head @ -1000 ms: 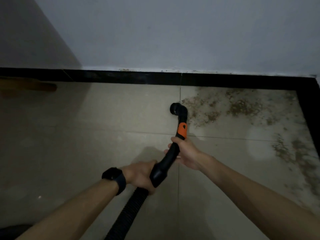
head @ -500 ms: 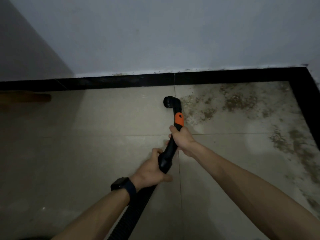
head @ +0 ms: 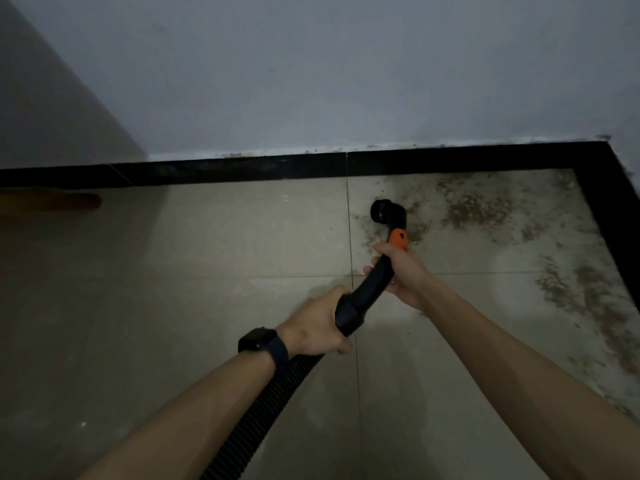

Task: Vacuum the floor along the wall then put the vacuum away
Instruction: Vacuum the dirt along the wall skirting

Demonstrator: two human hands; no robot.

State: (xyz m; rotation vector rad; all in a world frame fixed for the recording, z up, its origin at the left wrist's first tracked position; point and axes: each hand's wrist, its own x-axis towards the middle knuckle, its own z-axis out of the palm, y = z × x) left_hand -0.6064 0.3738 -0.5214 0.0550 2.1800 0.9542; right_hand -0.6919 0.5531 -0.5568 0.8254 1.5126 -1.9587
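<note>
I hold a black vacuum hose handle (head: 372, 284) with an orange band (head: 398, 239). Its round black nozzle (head: 381, 210) sits low over the beige tiled floor (head: 225, 271), at the left edge of a patch of brown dirt (head: 474, 209). My right hand (head: 401, 271) grips the curved handle just below the orange band. My left hand (head: 320, 323), with a dark watch on the wrist, grips the cuff where the ribbed hose (head: 263, 407) joins. The hose runs down out of view. The vacuum body is not visible.
A black skirting strip (head: 242, 169) runs along the pale wall (head: 311, 81) and turns down the right side (head: 609, 216), forming a corner. More dirt (head: 595, 306) lies along the right edge. A brown wooden object (head: 52, 201) lies by the skirting at far left.
The nozzle has moved right, across the tile joint, onto the edge of the dirt patch. Both hands moved with it and kept their grip.
</note>
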